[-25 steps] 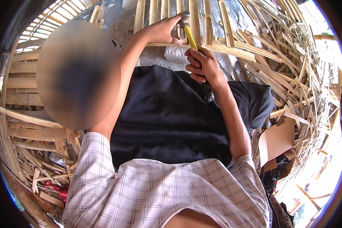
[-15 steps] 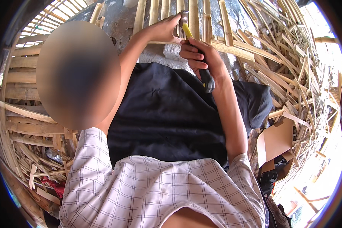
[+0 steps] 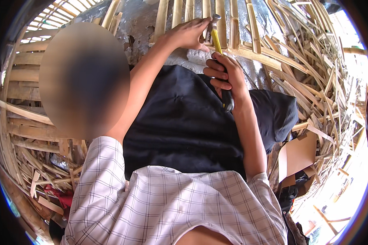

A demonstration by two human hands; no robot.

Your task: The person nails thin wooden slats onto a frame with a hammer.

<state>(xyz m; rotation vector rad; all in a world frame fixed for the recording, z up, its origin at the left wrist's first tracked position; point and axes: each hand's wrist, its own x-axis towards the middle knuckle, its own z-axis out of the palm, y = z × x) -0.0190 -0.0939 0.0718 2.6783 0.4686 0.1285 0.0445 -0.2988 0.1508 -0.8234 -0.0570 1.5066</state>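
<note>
In my right hand (image 3: 229, 75) is a hammer (image 3: 217, 41) with a yellow and black handle, my fingers wrapped round its dark grip. The metal head is up at the far end, over the bamboo slats and right beside my left fingertips. My left hand (image 3: 190, 34) reaches across the slats with its thumb low, by the cross strip, and its fingers on a bamboo slat (image 3: 207, 10), steadying it. Where the fingers meet the slat is partly hidden. Several split slats (image 3: 177, 14) lie side by side, joined at their near ends by a bamboo cross strip (image 3: 257, 57).
A pale block (image 3: 198, 56) is under the near edge of the frame. Loose bamboo strips (image 3: 310, 73) heap up on the right, near an open cardboard box (image 3: 297, 155). Slatted bamboo (image 3: 26, 81) stands on the left. Black cloth (image 3: 184, 122) covers my lap.
The whole view has shifted, so hands and slats appear farther right. The hammer has tilted, and its head now shows right of my left fingertips; both hands keep their places at the slats.
</note>
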